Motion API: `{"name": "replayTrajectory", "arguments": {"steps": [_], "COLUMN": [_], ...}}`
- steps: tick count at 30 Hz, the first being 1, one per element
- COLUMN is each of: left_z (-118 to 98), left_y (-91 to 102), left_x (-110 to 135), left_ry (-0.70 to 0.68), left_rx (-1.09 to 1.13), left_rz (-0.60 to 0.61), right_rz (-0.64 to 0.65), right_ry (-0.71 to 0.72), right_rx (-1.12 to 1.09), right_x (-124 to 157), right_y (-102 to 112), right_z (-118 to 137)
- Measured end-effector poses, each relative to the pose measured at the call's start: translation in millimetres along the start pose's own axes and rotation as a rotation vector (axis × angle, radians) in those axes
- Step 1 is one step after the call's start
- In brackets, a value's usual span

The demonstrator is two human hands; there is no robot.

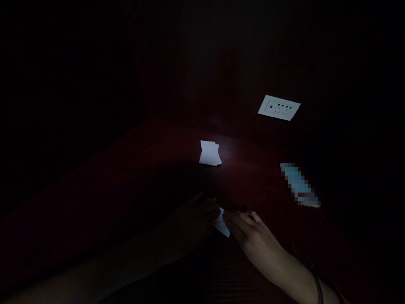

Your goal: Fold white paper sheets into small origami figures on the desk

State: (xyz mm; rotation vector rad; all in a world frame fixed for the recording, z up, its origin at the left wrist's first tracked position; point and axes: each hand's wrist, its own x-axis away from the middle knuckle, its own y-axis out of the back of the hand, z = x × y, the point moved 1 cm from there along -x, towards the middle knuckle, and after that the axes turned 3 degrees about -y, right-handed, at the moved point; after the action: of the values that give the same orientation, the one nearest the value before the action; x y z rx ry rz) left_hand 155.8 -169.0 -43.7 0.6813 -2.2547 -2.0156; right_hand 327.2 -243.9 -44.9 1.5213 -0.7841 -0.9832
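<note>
Paper point(223, 229), small and white, showed between the left hand point(199, 215) and right hand point(251, 230), touched by both over the dark red surface point(152, 156). The left grip was too dim to judge; the right was partly curled, its hold impossible to tell. Narrow-waisted white sheets point(210, 153) lay beyond.

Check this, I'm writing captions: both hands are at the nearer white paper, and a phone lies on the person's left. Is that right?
Not quite: the head view shows the phone on the person's right. The left hand and right hand are indeed at the nearer white paper.
</note>
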Motion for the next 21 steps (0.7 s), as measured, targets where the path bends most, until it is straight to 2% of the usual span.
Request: {"name": "replayTrajectory", "arguments": {"steps": [5,12,21], "left_z": [-7.4,-4.0,0.5], "left_y": [-0.1,8.2,-6.5], "left_x": [4.9,9.5,21.1], "left_ry": [0.044,0.130,0.188], "left_rx": [-0.022,-0.108,-0.193], "left_rz": [-0.015,0.020,-0.019], "right_rz": [-0.009,-0.038,-0.049], "right_ry": [-0.002,0.004,-0.022], "right_rx": [-0.024,-0.029,-0.098], "right_x": [1.1,1.8,1.4], "right_y": [-0.9,-2.8,1.7], "right_z": [-1.3,-1.6,0.8]}}
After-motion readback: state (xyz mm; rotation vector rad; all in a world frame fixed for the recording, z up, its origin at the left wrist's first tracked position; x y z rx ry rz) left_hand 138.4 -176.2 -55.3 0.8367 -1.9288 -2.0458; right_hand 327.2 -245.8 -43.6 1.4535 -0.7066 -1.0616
